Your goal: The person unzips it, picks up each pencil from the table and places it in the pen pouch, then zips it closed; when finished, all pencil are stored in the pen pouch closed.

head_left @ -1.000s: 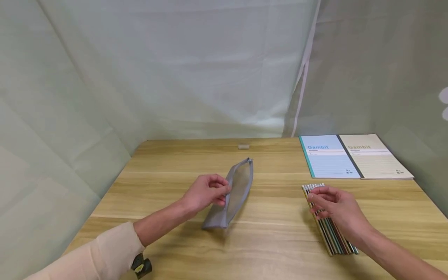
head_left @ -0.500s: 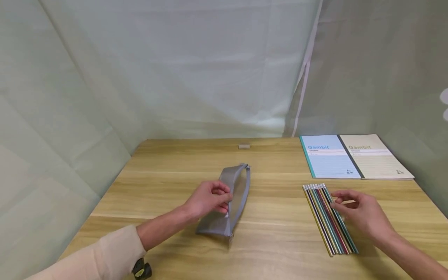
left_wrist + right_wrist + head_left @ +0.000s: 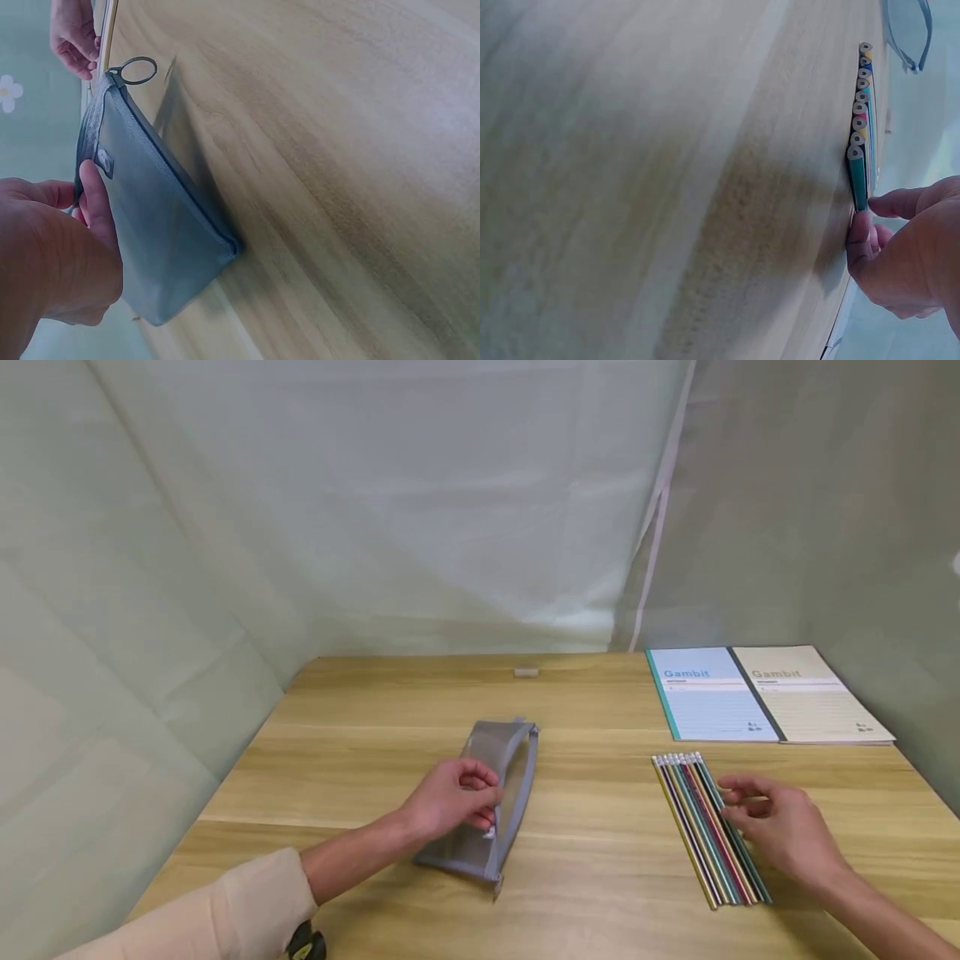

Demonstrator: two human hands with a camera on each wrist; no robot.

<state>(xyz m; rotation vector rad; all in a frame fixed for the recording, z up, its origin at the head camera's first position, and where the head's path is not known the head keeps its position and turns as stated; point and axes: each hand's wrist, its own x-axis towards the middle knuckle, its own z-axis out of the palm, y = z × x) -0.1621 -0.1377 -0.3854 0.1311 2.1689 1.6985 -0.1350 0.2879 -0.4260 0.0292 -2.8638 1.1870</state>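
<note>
My left hand pinches the rim of a grey, see-through zip pencil case between thumb and fingers. The case's mouth gapes toward the right, and a ring pull hangs at one end of its zip in the left wrist view. On the right, a row of striped pencils lies side by side on the table, white erasers at the far end. My right hand is at the right edge of that row, its thumb and fingertips at the outermost green pencil, partly hiding it.
Two notebooks lie side by side at the back right of the wooden table. A small greyish cylinder sits near the back edge. Pale curtains hang behind and on both sides.
My right hand has moved right, from above the pencils to the row's right edge. My left hand has lowered the case slightly and tilted it flatter, toward the near side.
</note>
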